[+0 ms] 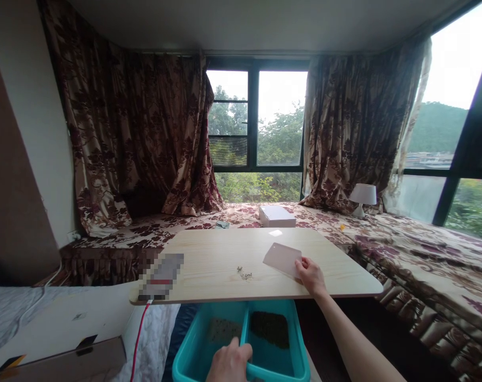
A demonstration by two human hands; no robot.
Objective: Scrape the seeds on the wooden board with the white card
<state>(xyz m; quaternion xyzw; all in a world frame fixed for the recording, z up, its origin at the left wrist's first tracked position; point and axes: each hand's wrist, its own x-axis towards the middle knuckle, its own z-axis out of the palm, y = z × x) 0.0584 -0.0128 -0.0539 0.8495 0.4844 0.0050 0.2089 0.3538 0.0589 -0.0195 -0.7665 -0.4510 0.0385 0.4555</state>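
My right hand [311, 275] pinches a pale, flat plastic scraper [281, 259] by its right end, over the right side of the small wood-grain table [212, 254]. Left of the scraper lies a little scatter of dark crumbs [245, 274] on the tabletop. Below the table's near edge stands a turquoise two-compartment bin [303, 345]. My left hand [229, 362] is closed at its middle divider, fingers partly hidden. Dark, loose granular material [270, 328] fills part of the right compartment; fine specks [224, 330] dot the left one.
A blurred-out phone-like device [161, 277] with a red cable [139, 334] sits at the table's left corner. At lower left is a pale box [61, 329]. Beyond the table, a white box [277, 216] and a lamp [363, 197] rest on the flowered window seat.
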